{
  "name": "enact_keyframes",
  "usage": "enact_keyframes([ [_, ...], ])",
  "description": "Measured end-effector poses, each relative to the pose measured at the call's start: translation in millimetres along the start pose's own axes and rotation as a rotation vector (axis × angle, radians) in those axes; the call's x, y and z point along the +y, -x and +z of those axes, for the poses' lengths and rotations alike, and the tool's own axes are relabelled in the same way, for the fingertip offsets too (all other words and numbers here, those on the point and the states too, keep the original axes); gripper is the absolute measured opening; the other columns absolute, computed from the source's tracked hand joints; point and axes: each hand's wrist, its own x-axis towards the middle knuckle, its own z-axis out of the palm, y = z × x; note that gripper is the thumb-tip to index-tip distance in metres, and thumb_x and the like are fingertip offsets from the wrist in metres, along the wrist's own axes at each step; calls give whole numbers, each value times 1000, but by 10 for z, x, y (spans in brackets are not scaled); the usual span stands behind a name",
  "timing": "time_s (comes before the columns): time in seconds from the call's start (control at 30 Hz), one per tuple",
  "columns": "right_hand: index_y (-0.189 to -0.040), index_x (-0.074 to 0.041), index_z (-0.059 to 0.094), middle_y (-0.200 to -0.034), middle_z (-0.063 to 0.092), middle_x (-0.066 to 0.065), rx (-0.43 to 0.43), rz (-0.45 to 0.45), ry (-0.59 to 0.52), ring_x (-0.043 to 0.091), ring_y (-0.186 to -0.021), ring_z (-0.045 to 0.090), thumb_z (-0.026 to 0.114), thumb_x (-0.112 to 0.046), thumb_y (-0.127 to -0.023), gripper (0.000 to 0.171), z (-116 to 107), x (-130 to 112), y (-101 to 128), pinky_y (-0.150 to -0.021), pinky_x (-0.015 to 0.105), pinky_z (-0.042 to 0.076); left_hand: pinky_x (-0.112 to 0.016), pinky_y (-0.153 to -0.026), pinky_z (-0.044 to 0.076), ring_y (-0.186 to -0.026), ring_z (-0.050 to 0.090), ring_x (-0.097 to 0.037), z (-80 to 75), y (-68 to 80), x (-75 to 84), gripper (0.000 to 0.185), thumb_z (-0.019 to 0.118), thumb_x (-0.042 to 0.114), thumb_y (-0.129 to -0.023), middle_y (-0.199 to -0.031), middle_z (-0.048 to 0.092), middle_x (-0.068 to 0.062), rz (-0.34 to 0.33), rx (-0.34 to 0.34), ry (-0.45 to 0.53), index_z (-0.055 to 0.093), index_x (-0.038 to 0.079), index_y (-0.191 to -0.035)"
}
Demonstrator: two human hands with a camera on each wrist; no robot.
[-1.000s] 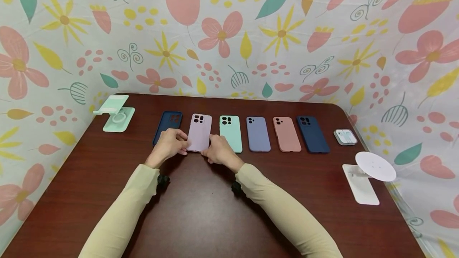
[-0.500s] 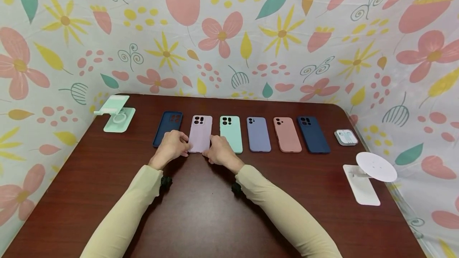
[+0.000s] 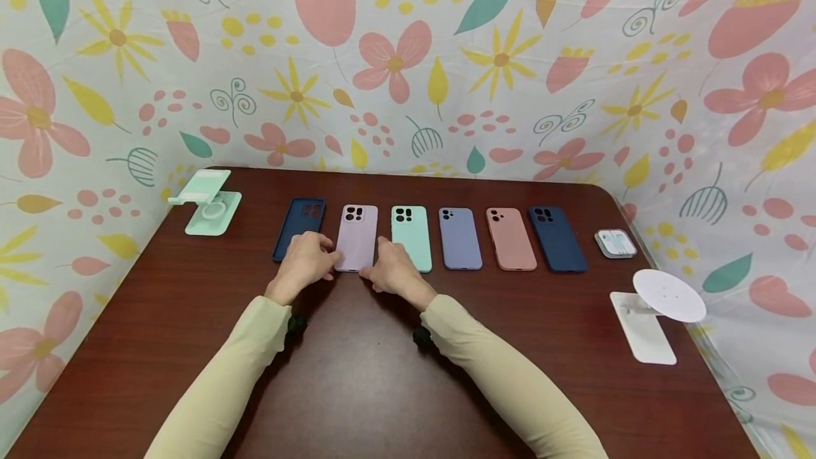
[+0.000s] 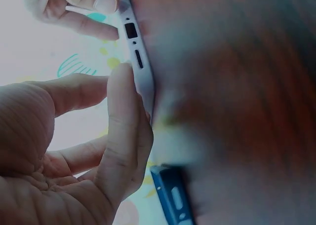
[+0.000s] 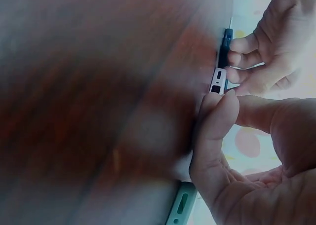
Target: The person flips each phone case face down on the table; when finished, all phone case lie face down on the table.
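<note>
The lilac case [image 3: 355,238] lies flat on the table [image 3: 382,374], second from the left in the row, its near end pinched at both corners; it could be skewed against the dark blue case [image 3: 297,228] or mint case [image 3: 411,236] if pushed unevenly; the left hand [image 3: 304,261] and right hand [image 3: 394,269] are held low, fingers curled onto its near edge.

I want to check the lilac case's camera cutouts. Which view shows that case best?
The head view: the lilac case lies flat, its whole back and cutouts visible between the left hand and right hand. Both wrist views show only its bottom edge with port openings.
</note>
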Motion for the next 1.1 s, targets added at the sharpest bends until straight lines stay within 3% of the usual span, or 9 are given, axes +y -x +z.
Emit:
enact_keyframes([
  [0.1,-157,4,26,-58,69,1,11,1,-7,10,-50,68,76,-25,-91,87,-11,-14,33,-72,23,55,-32,-72,60,-60,73,-11,-63,39,-7,46,67,32,-96,-90,74,-8,2,3,12,64,4,-132],
  [0.3,-153,1,34,-61,70,2,28,-46,-61,11,-50,67,77,-26,-89,82,-2,-93,101,-58,23,52,-27,-62,58,-63,75,-16,-240,108,-67,45,67,30,-97,-99,75,-15,41,13,42,64,0,-130],
  [0.6,-158,-1,27,-70,74,3,-39,-123,-135,12,-53,68,76,-30,-91,87,120,-268,142,-59,22,53,-37,-75,61,-73,77,-21,-482,172,-199,51,64,34,-98,-112,74,-20,13,23,2,60,-1,-135],
  [0.7,-157,-1,28,-67,72,0,-47,-149,-138,12,-53,68,76,-32,-91,87,184,-331,124,-63,20,53,-39,-76,61,-75,77,-22,-562,183,-275,53,63,35,-99,-115,73,-22,2,27,-4,58,-2,-136],
  [0.93,-158,-2,28,-64,70,-2,-64,-162,-137,17,-57,71,77,-33,-90,88,293,-484,82,-56,23,53,-41,-80,60,-79,78,-24,-729,184,-468,53,61,35,-100,-118,72,-25,-15,52,-12,56,-3,-138],
  [1.1,-158,-3,29,-66,70,-2,-66,-160,-129,13,-54,69,77,-33,-90,89,360,-593,20,-56,22,53,-39,-77,60,-78,78,-24,-823,133,-563,56,61,34,-100,-117,71,-27,-18,52,-18,54,-5,-139],
])
